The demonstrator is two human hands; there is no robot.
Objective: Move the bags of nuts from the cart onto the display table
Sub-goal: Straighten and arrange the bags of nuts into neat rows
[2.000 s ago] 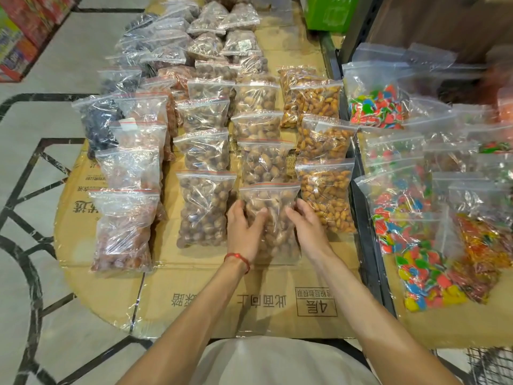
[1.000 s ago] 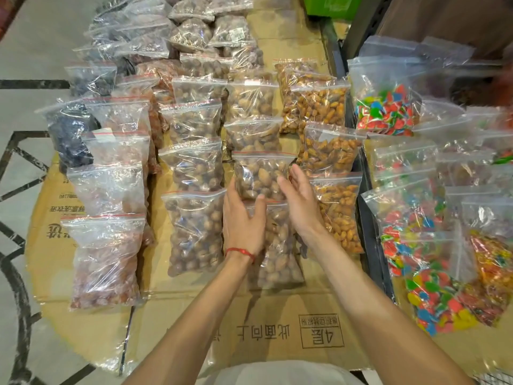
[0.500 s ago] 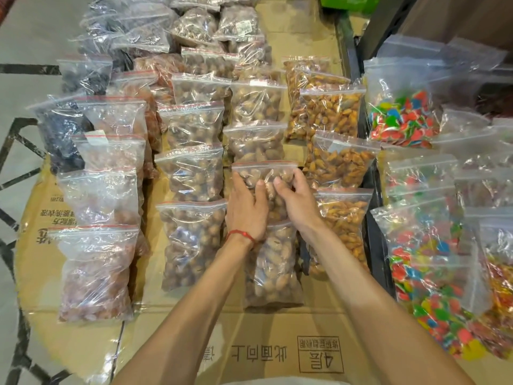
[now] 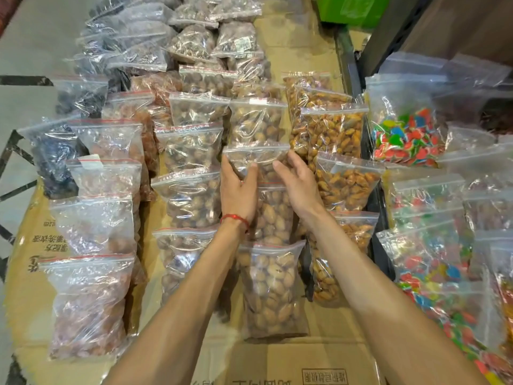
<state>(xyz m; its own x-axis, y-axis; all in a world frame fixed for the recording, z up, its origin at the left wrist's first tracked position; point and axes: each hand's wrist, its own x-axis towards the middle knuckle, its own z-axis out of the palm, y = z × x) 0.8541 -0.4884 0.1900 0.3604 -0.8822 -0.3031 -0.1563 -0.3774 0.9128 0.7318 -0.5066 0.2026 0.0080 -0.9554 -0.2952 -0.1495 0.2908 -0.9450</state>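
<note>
Your left hand (image 4: pixel 238 190) pinches the bag (image 4: pixel 256 158); your right hand (image 4: pixel 298 183) spreads its fingers at the bag's edge. Neighbouring bags (image 4: pixel 191 151) crowd both sides; both hands have advanced up-row.

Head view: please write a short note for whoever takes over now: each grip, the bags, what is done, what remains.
The left grip pinches the left edge of a nut bag in the middle column.
The right grip rests open at its right edge.
Done: many nut bags lie in rows on the table.
Left: settle this bag; the cart is not clearly in view, so the rest is unknown.
</note>
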